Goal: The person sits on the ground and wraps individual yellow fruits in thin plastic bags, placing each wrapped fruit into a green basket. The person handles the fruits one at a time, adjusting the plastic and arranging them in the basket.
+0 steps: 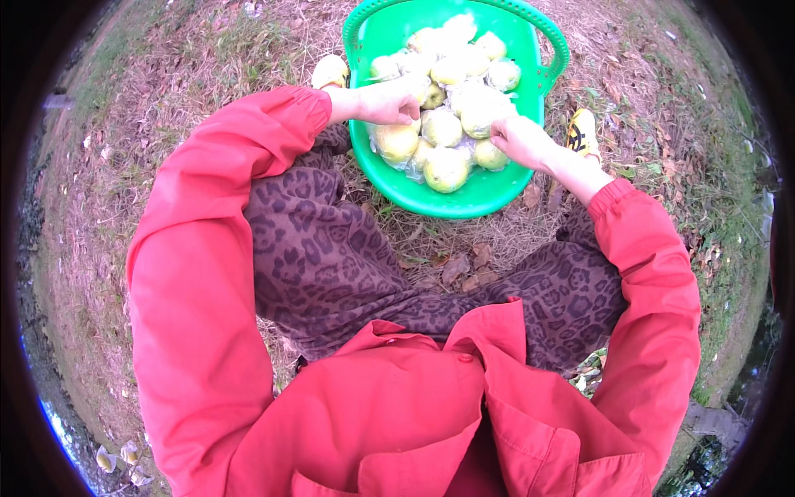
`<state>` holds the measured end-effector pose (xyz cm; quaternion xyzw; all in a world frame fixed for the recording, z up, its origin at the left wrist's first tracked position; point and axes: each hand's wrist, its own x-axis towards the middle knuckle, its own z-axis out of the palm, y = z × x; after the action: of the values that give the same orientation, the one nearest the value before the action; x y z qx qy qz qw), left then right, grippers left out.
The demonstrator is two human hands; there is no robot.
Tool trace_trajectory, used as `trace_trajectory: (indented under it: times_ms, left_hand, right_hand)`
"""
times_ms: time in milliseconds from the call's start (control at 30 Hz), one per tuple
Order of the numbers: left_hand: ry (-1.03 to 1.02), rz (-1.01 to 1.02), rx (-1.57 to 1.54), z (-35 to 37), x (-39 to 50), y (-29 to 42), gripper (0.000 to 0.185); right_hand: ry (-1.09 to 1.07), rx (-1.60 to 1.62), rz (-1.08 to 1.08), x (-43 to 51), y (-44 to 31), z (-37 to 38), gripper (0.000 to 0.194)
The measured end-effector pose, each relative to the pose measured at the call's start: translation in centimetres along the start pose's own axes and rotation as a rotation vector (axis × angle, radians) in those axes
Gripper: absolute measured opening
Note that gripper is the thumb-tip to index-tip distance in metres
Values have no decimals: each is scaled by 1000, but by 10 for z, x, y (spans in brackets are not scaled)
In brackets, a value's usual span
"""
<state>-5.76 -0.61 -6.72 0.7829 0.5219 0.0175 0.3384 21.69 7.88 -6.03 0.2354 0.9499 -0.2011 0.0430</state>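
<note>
A green plastic basket (pixel 447 206) sits on the ground before me, holding several round yellow-green fruits, apples or pears. Many are wrapped in clear plastic film, including a large fruit (pixel 446 169) near the front rim. My left hand (pixel 390 102) reaches over the left side, its fingers curled down just above a wrapped fruit (pixel 396 143). Over the right side, my right hand (pixel 525 143) has its fingertips beside another pale fruit (pixel 481 118), above a smaller one (pixel 490 155). Whether either hand pinches film or fruit cannot be made out.
The basket's handle (pixel 559 53) arches over its far side. My yellow shoes, left (pixel 330 71) and right (pixel 582 133), flank the basket. Dry grass and brown leaves (pixel 469 267) cover the ground between my legs. A tree trunk (pixel 714 422) shows at lower right.
</note>
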Motion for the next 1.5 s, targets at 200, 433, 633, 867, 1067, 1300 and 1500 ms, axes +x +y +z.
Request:
trace_trajectory:
  times_ms: [200,433,633,867,1067,1300,1500]
  left_hand:
    - [14,46,50,1,1,3,25]
    - [201,342,81,7,5,7,27]
    - [225,310,37,16,8,14,33]
    - [275,131,276,19,23,24,32]
    - [344,115,372,29,35,23,20]
    - [400,-27,47,19,35,14,11]
    - [441,-187,-46,7,28,4,14]
  right_hand:
    - [-98,44,15,-2,-10,0,13]
    - [-142,-38,4,-4,-1,6,11]
    - [-147,-43,36,-3,0,5,11]
    - [-152,-31,21,0,2,10,12]
    - [-141,33,10,2,2,13,14]
    - [-101,33,14,-1,4,8,11]
    - [-108,46,26,-2,7,6,11]
